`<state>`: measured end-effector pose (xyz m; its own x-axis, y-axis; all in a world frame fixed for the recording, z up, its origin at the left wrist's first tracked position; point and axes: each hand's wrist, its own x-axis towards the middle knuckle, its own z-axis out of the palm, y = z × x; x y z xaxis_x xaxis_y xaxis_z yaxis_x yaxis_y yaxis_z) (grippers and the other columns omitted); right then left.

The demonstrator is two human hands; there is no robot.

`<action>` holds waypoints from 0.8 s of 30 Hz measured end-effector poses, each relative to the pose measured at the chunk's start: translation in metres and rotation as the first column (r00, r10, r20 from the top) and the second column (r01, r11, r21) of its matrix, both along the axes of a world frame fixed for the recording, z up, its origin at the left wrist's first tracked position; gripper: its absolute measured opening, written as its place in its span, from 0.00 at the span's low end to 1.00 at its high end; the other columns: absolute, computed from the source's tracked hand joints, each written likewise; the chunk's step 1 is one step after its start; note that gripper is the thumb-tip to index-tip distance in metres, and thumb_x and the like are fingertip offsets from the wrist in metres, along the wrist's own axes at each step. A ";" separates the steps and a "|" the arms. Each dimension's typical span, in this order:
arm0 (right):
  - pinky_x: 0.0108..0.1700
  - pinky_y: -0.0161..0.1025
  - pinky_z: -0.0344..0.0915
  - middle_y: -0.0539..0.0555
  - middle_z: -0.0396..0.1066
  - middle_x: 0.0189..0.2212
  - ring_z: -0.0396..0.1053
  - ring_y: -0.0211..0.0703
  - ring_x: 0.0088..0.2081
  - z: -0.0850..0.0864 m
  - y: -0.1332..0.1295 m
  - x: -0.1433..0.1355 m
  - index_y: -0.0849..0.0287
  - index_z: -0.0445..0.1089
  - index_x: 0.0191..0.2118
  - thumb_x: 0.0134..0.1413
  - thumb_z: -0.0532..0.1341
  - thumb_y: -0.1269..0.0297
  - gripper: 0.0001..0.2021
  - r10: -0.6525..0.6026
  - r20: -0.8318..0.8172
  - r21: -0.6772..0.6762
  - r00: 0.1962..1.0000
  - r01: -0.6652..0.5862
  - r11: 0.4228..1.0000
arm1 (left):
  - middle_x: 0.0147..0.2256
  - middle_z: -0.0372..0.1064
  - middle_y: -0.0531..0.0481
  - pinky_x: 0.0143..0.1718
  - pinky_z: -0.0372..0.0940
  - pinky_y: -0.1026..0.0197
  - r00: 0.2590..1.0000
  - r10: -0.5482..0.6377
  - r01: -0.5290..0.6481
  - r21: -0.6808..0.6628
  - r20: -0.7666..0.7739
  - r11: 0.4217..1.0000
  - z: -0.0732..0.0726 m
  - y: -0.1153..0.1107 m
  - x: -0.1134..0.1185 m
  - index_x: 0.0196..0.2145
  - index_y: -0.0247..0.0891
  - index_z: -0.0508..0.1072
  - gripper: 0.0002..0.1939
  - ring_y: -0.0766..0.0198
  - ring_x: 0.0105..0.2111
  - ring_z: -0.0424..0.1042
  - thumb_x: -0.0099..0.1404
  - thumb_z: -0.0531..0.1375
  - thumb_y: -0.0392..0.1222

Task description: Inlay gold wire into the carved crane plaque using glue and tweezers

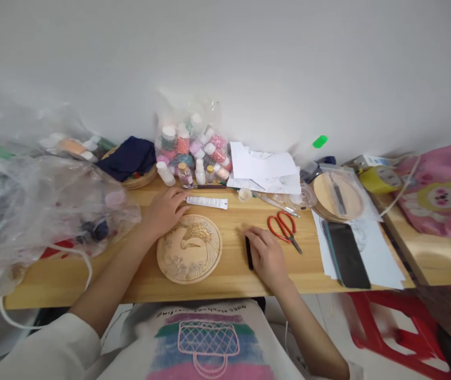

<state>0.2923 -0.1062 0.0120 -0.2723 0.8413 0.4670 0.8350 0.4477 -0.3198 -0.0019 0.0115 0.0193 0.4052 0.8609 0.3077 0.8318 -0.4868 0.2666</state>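
A round wooden disc [189,249] with a bird design lies on the table in front of the body. My left hand [166,211] rests at its upper left edge, fingers spread and reaching toward the cap end of a white tube [207,202]. To the right of the disc, my right hand [265,253] lies on the table with fingers slightly bent, beside a slim black object [249,253] partly covered by the hand; whether the fingers grip it is unclear. Red-handled scissors [284,228] lie just right of that hand.
Bags of coloured jars [183,142], small bottles [200,171] and white papers [262,166] stand along the wall. Crumpled clear plastic [51,211] covers the left side. A phone [346,255], wooden discs [334,195] and a pink bag [441,192] are at right.
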 end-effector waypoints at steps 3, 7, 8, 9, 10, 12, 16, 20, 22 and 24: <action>0.42 0.43 0.73 0.60 0.76 0.41 0.73 0.47 0.42 0.010 0.001 -0.010 0.59 0.74 0.47 0.59 0.53 0.76 0.16 0.039 -0.119 0.004 0.992 -0.039 0.999 | 0.44 0.72 0.42 0.48 0.68 0.45 0.998 -0.058 0.056 -0.051 -0.030 0.997 -0.002 0.008 0.004 0.48 0.40 0.75 0.15 0.50 0.46 0.70 0.68 0.55 0.45; 0.44 0.42 0.72 0.58 0.76 0.40 0.74 0.44 0.42 0.020 0.001 -0.025 0.58 0.74 0.45 0.61 0.54 0.75 0.13 0.021 -0.382 -0.089 0.924 -0.060 0.994 | 0.44 0.71 0.43 0.50 0.67 0.44 0.997 -0.066 0.062 -0.092 -0.042 0.994 -0.002 0.011 0.002 0.45 0.41 0.76 0.15 0.49 0.47 0.68 0.70 0.54 0.48; 0.42 0.41 0.72 0.57 0.76 0.38 0.74 0.42 0.40 0.021 0.001 -0.029 0.58 0.75 0.43 0.62 0.55 0.73 0.12 0.000 -0.455 -0.129 0.890 -0.065 0.990 | 0.44 0.71 0.43 0.50 0.66 0.44 0.997 -0.060 0.056 -0.089 -0.041 0.994 0.001 0.009 0.000 0.45 0.41 0.76 0.16 0.50 0.47 0.68 0.71 0.53 0.50; 0.40 0.40 0.71 0.55 0.76 0.36 0.74 0.41 0.38 0.021 0.001 -0.033 0.57 0.75 0.42 0.62 0.56 0.72 0.11 -0.028 -0.525 -0.179 0.851 -0.078 0.981 | 0.44 0.71 0.44 0.51 0.65 0.44 0.998 -0.051 0.048 -0.080 -0.035 0.996 0.005 0.005 -0.001 0.46 0.41 0.76 0.18 0.50 0.48 0.67 0.72 0.52 0.52; 0.38 0.38 0.71 0.53 0.76 0.34 0.73 0.39 0.36 0.022 0.002 -0.036 0.57 0.75 0.42 0.62 0.58 0.69 0.09 -0.062 -0.595 -0.237 0.801 -0.101 0.966 | 0.44 0.71 0.45 0.52 0.65 0.45 0.999 -0.042 0.041 -0.048 -0.021 0.998 0.010 -0.001 -0.001 0.48 0.39 0.75 0.19 0.52 0.48 0.66 0.73 0.51 0.52; 0.35 0.36 0.70 0.51 0.75 0.31 0.71 0.37 0.32 0.022 0.004 -0.044 0.57 0.74 0.44 0.60 0.61 0.63 0.09 -0.156 -0.729 -0.364 0.666 -0.185 0.913 | 0.43 0.71 0.47 0.52 0.65 0.48 0.998 -0.066 0.066 0.015 0.014 0.998 0.023 -0.015 0.003 0.49 0.37 0.74 0.21 0.56 0.46 0.66 0.74 0.50 0.53; 0.29 0.35 0.66 0.49 0.74 0.27 0.68 0.35 0.26 0.023 0.014 -0.059 0.57 0.74 0.38 0.55 0.63 0.45 0.19 -0.353 -0.878 -0.464 0.324 -0.393 0.794 | 0.42 0.72 0.48 0.47 0.68 0.53 0.970 -0.240 0.228 0.184 0.046 0.956 0.045 -0.045 0.028 0.47 0.38 0.74 0.15 0.60 0.43 0.68 0.72 0.55 0.49; 0.26 0.33 0.62 0.46 0.69 0.22 0.64 0.33 0.23 0.022 0.023 -0.070 0.55 0.75 0.36 0.55 0.63 0.44 0.18 -0.451 -0.893 -0.420 0.006 -0.375 0.827 | 0.44 0.74 0.44 0.48 0.68 0.51 0.964 -0.267 0.255 0.245 0.016 0.936 0.048 -0.070 0.048 0.51 0.35 0.71 0.16 0.56 0.44 0.71 0.70 0.58 0.47; 0.25 0.33 0.61 0.46 0.70 0.22 0.62 0.33 0.22 0.018 0.025 -0.071 0.55 0.76 0.34 0.53 0.65 0.46 0.16 -0.457 -0.884 -0.404 -0.095 -0.335 0.851 | 0.48 0.72 0.38 0.49 0.67 0.49 0.984 -0.176 0.159 0.293 0.035 0.943 0.044 -0.085 0.049 0.55 0.33 0.68 0.22 0.52 0.47 0.71 0.68 0.61 0.46; 0.25 0.34 0.60 0.46 0.69 0.22 0.62 0.33 0.22 0.014 0.027 -0.071 0.55 0.76 0.31 0.52 0.66 0.47 0.16 -0.464 -0.874 -0.410 -0.145 -0.296 0.863 | 0.45 0.73 0.39 0.48 0.67 0.50 0.986 -0.157 0.133 0.296 0.058 0.946 0.035 -0.100 0.046 0.51 0.33 0.71 0.18 0.52 0.45 0.72 0.66 0.64 0.42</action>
<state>0.2216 -0.0795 0.0260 0.2314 0.9455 -0.2292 -0.5552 -0.0652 -0.8292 0.0438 -0.0889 0.0548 0.4830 0.6630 0.5720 0.7281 -0.6670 0.1582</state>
